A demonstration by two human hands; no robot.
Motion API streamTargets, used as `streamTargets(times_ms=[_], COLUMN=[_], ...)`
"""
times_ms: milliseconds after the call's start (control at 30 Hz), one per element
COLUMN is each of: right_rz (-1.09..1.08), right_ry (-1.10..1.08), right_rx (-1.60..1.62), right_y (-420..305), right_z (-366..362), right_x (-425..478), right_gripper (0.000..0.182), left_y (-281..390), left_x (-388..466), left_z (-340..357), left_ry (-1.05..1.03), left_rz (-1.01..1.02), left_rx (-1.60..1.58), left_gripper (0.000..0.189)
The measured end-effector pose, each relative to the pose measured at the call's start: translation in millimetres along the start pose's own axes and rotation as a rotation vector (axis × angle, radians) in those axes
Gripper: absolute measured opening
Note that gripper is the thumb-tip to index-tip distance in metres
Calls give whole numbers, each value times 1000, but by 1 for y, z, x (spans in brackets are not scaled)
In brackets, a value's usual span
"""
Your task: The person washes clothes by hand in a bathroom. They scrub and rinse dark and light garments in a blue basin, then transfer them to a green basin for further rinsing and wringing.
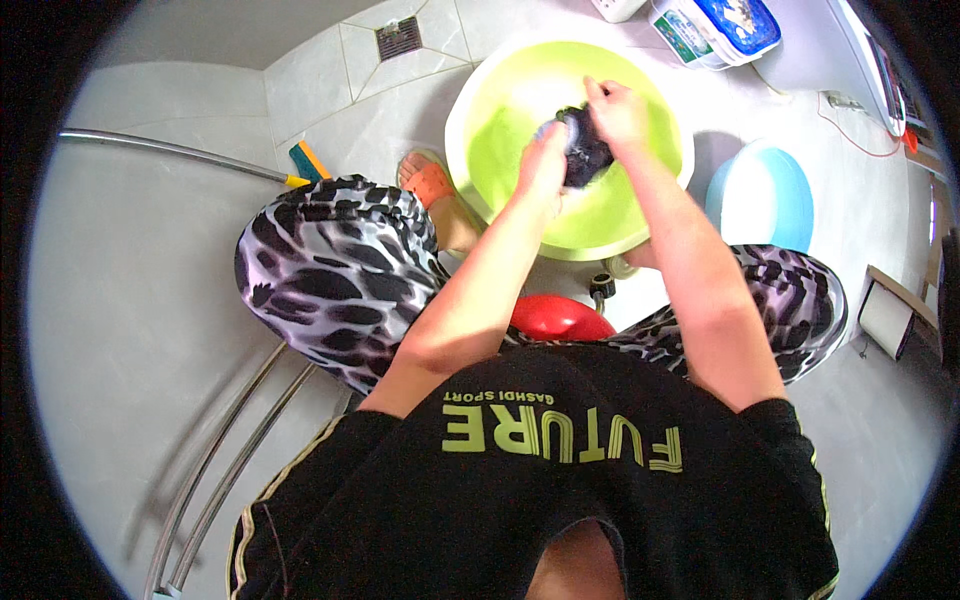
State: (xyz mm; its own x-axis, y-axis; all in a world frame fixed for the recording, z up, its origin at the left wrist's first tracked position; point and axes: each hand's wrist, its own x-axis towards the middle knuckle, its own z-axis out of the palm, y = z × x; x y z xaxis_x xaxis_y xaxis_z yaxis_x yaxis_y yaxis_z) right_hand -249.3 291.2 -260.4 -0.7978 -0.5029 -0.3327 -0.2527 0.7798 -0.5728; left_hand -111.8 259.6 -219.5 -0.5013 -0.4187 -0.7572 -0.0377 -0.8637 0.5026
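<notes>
A dark wet cloth point(587, 154) is bunched up over a large yellow-green plastic basin point(570, 247) on the floor. My left hand point(544, 161) grips its left side, where a pale bluish patch shows beside the thumb; whether that patch belongs to the cloth I cannot tell. At the cloth's upper right my right hand point(619, 116) has its fingers closed on the fabric. Both hands are over the inside of the basin and close together, slightly blurred. Glare whitens the basin's upper part, so any water level there is unclear.
A small light-blue basin point(799, 199) stands at the right. Beyond are a white bucket with a blue lid point(739, 26) and a floor drain point(399, 37). A red rounded seat point(559, 319) is beneath me. Metal poles point(187, 157) and an orange-and-green brush-like head point(309, 161) are at left.
</notes>
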Motion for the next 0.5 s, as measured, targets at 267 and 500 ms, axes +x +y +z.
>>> streamTargets(times_ms=[267,500], right_rz=[196,-810], right_ry=[86,-640], right_rx=[-36,-1000], right_y=[115,100], right_z=[43,95], right_x=[27,-47], right_gripper=[67,53], left_y=[-30,-54], left_x=[62,79], left_z=[-53,-82], left_ry=[224,450], left_rz=[42,-118], left_rx=[412,348], left_gripper=[78,83])
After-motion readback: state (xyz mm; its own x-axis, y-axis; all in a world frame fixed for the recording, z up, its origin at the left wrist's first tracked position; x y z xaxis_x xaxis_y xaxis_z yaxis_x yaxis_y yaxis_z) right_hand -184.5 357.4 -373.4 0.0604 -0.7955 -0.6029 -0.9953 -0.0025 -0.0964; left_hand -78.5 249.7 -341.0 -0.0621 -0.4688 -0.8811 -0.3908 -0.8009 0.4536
